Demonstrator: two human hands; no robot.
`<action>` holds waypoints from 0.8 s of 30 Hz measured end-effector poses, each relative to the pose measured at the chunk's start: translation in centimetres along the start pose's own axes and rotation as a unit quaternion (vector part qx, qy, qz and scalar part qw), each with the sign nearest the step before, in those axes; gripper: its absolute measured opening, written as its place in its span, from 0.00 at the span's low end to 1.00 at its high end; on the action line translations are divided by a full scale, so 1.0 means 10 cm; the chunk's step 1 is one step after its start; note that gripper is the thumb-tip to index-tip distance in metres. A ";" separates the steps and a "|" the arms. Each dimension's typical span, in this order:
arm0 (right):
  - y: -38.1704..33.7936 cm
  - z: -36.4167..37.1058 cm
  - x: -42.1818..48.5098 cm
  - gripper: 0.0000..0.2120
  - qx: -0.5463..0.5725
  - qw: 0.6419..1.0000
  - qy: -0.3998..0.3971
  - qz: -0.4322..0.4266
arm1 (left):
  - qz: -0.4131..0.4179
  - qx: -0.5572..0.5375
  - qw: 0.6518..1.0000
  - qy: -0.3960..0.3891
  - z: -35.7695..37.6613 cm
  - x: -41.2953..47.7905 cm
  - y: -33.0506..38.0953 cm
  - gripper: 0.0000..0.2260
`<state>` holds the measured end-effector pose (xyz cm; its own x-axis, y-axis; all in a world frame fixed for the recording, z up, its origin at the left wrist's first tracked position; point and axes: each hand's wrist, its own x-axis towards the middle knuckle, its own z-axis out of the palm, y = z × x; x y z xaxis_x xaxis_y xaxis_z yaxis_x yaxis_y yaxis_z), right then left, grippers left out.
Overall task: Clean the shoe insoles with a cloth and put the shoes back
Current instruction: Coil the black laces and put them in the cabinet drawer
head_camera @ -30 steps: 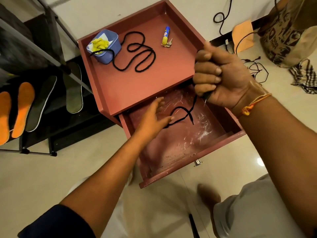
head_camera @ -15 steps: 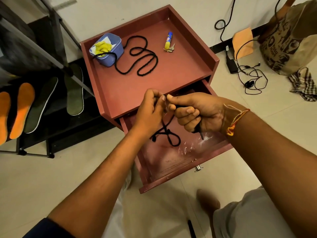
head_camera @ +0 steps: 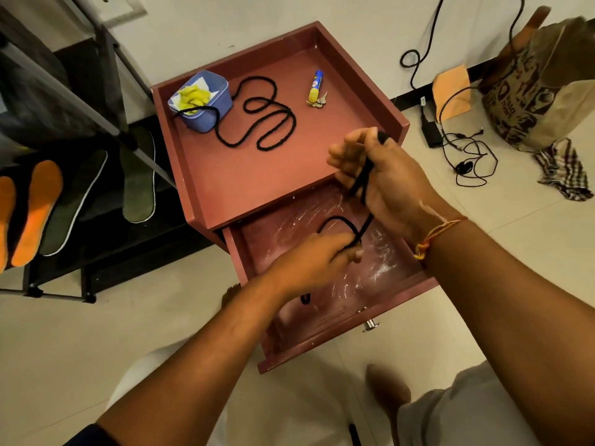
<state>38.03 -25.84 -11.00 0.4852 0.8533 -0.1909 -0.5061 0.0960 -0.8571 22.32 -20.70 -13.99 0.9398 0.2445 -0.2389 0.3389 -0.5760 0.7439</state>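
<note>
The open drawer [head_camera: 380, 272] sticks out nearest, its bottom streaked with white dust. Just above it the left hand [head_camera: 312, 262] pinches the low part of a black shoelace [head_camera: 363, 228], with the fingers curled round it and one tip hanging below the wrist. Slightly farther and to the right, the right hand [head_camera: 383, 178] is closed in a fist round the upper part of the same lace. A slack loop sags between the two hands.

If the hands draw apart, that loop could cinch into a knot. The hanging tip could also drag through the dust.

Farther, on the cabinet top [head_camera: 257, 175], a second lace [head_camera: 293, 122] lies in curls with one end draped over a blue tub [head_camera: 206, 114] that holds the yellow cloth [head_camera: 193, 96]. A snag on that lace might tip the tub.

Far left, orange insoles [head_camera: 35, 210] and dark insoles [head_camera: 136, 185] lean on the rack [head_camera: 141, 152], well away from the cloth. No shoe shows.
</note>
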 end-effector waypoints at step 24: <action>-0.12 -0.04 0.04 0.16 0.276 0.960 -0.041 0.009 | -0.068 -0.064 0.994 -0.057 0.04 0.02 -0.42 0.11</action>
<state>39.13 -25.82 -10.30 0.4270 0.8926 -0.1447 -0.8254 0.3193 -0.4656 21.08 -18.54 -17.37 0.8872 0.2193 -0.4059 0.4613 -0.4382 0.7715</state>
